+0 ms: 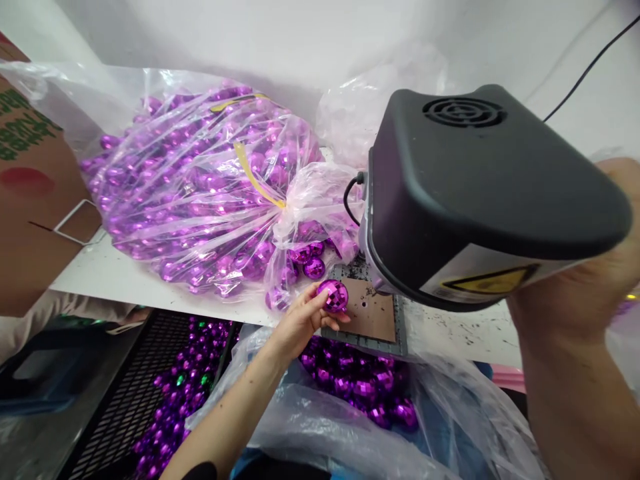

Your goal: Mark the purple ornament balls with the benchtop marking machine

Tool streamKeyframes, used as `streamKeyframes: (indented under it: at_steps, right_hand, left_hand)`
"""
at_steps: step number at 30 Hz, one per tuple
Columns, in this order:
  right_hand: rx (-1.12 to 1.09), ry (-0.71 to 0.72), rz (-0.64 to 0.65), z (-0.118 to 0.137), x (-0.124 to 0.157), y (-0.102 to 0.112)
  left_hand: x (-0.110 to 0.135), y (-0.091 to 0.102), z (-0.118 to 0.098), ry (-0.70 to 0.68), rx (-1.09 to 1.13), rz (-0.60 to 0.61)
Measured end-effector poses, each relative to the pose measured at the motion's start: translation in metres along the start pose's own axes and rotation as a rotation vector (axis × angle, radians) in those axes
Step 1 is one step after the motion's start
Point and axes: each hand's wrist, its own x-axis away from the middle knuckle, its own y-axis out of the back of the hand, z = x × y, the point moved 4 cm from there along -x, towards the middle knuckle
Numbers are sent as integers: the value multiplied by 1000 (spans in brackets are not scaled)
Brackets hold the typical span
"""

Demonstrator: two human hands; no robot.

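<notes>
My left hand (303, 319) is closed on a shiny purple faceted ball (334, 295), held at the edge of a brown pad (373, 317) under a black machine head (480, 193). My right hand (585, 280) is close to the camera at the right, behind and below the machine head; its fingers are hidden and blurred. A big clear plastic bag (200, 187) full of purple balls lies on the white table, its open mouth spilling a few balls (313, 263) near my left hand.
A second clear bag (360, 387) holding several purple balls sits below the table edge. A black mesh crate (165, 393) with purple and green balls is at lower left. A cardboard box (30, 193) stands at left. A black cable (590, 67) runs up the wall.
</notes>
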Motion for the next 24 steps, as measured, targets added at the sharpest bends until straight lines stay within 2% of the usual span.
streamKeyframes:
  at_steps: [4,7,14,19,24]
  right_hand:
    - [-36,-23,-20,3,-1,-1]
    - [-65,-23,-16,7,-1,-3]
    - [-50,-38,2,12,-1,-1]
    - [-10,-15,-23,14,-3,0]
    - [25,12,-11,16,-2,0]
  left_hand:
    - [-12,-1,15,-23,-119,-68]
    - [-19,-2,21,-140,-315,-125]
    - [-29,-15,31,-330,-848,-156]
    - [-27,-29,32,-522,-1124,-107]
    - [-25,-37,42,-591,-1250,-41]
